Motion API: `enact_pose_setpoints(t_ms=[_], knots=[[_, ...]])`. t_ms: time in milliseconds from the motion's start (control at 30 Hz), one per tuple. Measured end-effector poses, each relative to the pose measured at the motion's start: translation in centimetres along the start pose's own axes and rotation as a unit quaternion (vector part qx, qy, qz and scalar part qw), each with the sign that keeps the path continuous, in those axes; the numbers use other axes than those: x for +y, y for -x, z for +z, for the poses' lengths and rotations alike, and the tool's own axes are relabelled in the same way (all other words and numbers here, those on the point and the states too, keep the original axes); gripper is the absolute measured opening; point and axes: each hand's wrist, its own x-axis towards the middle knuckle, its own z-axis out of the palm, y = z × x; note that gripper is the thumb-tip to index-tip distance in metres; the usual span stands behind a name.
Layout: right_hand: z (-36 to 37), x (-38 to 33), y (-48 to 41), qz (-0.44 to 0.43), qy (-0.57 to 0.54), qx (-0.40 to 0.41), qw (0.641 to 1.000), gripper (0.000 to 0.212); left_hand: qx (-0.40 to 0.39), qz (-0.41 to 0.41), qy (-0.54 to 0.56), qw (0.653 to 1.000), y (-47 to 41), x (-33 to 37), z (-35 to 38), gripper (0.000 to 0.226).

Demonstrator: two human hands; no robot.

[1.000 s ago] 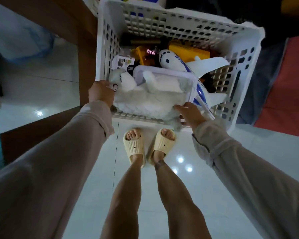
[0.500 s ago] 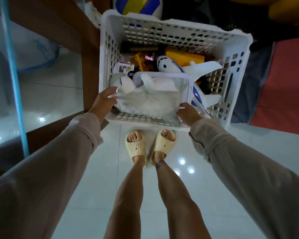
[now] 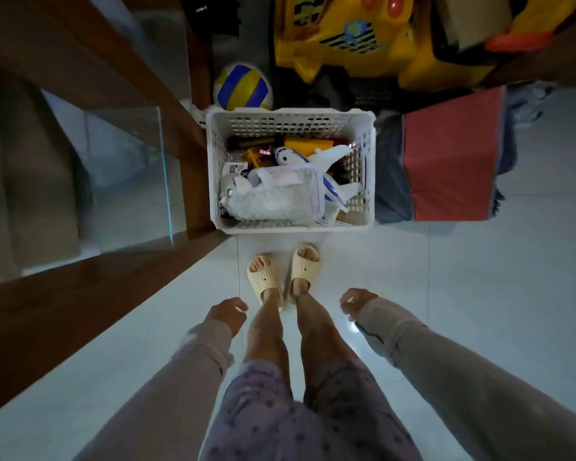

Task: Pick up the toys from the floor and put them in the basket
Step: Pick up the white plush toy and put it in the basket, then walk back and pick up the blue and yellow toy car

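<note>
A white slotted basket (image 3: 290, 123) stands on the floor in front of my feet. Inside lie a white plush animal (image 3: 246, 196), a clear plastic box (image 3: 308, 181), a white and blue toy airplane (image 3: 316, 158) and yellow toys (image 3: 300, 144). My left hand (image 3: 226, 312) hangs beside my left leg, well short of the basket, fingers loosely apart and holding nothing. My right hand (image 3: 356, 302) hangs beside my right leg, also apart from the basket and holding nothing.
A wooden frame with a glass panel (image 3: 127, 161) runs along the left. Behind the basket sit a blue, yellow and white ball (image 3: 243, 86) and a big yellow ride-on toy (image 3: 363, 38). A red and grey mat (image 3: 446, 154) lies to the right. White tiles (image 3: 446, 294) surround my feet.
Both hands have let go of the basket's near rim and drawn back to my sides. The view has risen, so the basket now stands farther away on the floor.
</note>
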Motion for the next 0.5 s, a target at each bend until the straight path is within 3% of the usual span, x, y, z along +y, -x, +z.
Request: enact_pose_setpoints(t_ms=[133,267,333,500], knots=[[0.9,3.9,6.3,-0.015,-0.049,-0.01,0.999,0.02,-0.003,-0.021,-0.026,0.999,6.3,-4.5,0.5,0.031],[1.8,5.7,11.6,-0.029,-0.01,0.027,0.999,0.027,0.001,-0.016,-0.087,0.996,10.7,-7.3,-0.1,0.034],[2.1,6.0,13.9,-0.021,0.038,0.065,0.997,0.033,0.019,-0.019,-0.091,0.996,11.9,-8.4,-0.6,0.037],[0.7,5.3,16.9,-0.061,0.041,0.151,0.986,0.031,0.04,-0.032,-0.042,0.998,12.2,-10.0,-1.6,0.033]])
